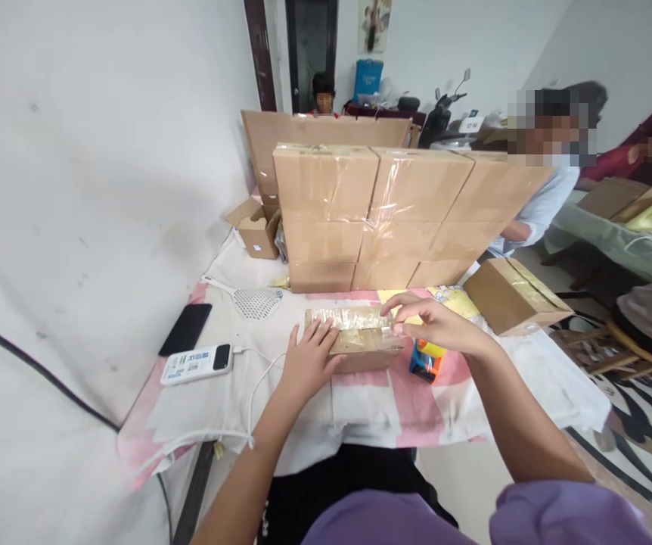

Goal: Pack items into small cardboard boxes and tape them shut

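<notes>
A small cardboard box (363,361) with shiny clear tape along its top lies on the cloth in front of me. My left hand (312,359) rests on the box's left part, fingers stretched out and spread over the taped top. At the right end, my right hand (425,322) touches the top edge with curved fingers. Its thumb and forefinger are apart, and I make out nothing held between them. Just below that hand stands a blue and orange tape dispenser (425,363) with a yellow part.
Stacked taped cartons (326,204) form a wall behind the box. Another carton (516,295) stands right, and a small opened box (256,231) back left. A black phone (186,330), a white power bank (195,365) with cable and a white fly swatter (255,303) lie left. Other people sit beyond.
</notes>
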A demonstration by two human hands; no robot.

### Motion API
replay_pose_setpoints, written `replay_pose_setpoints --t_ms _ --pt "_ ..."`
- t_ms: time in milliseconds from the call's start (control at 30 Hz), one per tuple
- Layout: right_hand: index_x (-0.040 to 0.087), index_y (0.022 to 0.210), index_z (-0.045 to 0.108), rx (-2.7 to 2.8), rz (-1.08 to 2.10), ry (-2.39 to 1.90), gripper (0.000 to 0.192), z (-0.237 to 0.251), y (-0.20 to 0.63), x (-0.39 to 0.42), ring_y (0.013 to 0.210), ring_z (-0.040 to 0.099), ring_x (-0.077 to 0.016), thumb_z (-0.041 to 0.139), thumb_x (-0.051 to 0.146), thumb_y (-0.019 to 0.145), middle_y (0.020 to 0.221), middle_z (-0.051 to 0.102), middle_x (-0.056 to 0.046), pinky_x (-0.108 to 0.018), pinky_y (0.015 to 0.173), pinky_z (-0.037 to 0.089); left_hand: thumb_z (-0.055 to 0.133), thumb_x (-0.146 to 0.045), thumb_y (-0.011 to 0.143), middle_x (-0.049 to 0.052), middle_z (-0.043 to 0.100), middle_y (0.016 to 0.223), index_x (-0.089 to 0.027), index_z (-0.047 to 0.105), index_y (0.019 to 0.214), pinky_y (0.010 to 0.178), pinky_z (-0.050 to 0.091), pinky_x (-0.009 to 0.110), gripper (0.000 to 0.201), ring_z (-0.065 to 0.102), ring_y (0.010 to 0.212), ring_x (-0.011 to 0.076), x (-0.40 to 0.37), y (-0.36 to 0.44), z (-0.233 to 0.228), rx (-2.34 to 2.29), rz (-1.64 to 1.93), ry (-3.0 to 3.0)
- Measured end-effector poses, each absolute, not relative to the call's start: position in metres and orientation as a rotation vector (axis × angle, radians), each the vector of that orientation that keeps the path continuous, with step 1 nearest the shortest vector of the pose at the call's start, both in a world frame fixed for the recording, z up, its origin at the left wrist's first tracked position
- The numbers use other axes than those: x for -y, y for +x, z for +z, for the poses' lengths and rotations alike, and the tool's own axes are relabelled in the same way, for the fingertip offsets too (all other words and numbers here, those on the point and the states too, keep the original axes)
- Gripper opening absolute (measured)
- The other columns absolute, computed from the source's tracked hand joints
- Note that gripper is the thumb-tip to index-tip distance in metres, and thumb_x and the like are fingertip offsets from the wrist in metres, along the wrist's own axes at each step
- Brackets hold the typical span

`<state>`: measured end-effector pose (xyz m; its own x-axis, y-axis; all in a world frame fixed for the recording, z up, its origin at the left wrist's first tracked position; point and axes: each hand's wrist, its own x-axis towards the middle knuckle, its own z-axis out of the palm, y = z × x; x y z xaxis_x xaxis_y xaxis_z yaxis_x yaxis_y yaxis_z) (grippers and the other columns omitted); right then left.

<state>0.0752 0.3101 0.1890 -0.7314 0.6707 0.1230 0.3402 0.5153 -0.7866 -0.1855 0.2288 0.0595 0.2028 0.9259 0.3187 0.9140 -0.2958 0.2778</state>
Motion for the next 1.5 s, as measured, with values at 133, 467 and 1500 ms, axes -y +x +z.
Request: replay_pose_setpoints --t_ms 133,467,1500 --pt "0.02 0.075 0.075 2.396 1.37 -0.687 0.034 0.19 0.07 -0.304 0.079 0.054 -0.0159 0.068 0.05 0.09 0.083 0.058 -0.003 -0.03 0.073 0.047 0.05 -0.045 0.1 0.008 0.046 0.157 -0.025 0.056 0.143 0.122 0.021 0.06 0.047 0.036 0.149 0.0303 -0.224 -0.185 0.053 -1.865 0.625 2.395" --pt "0.02 0.071 0.074 2.504 0.616 -1.221 0.018 0.116 0.036 -0.345 0.091 0.052 -0.0229 0.071 0.03 0.085 0.079 0.063 -0.004 -0.038 0.088 0.038 0.051 -0.046 0.1 0.007 0.048 0.156 -0.026 0.058 0.142 0.123 0.019 0.06 0.046 0.038 0.148 0.0305 -0.223 -0.185 0.051 -1.856 0.7 2.374" --pt "0.035 0.144 0.054 2.589 0.205 -1.124 0.042 0.082 0.079 -0.283 0.141 0.038 -0.0341 0.051 0.04 0.103 0.149 0.056 -0.002 -0.06 0.114 0.028 0.062 -0.043 0.095 0.004 0.057 0.148 -0.027 0.064 0.132 0.118 0.03 0.058 0.04 0.047 0.142 0.0304 -0.224 -0.187 0.036 -1.806 0.935 2.371"
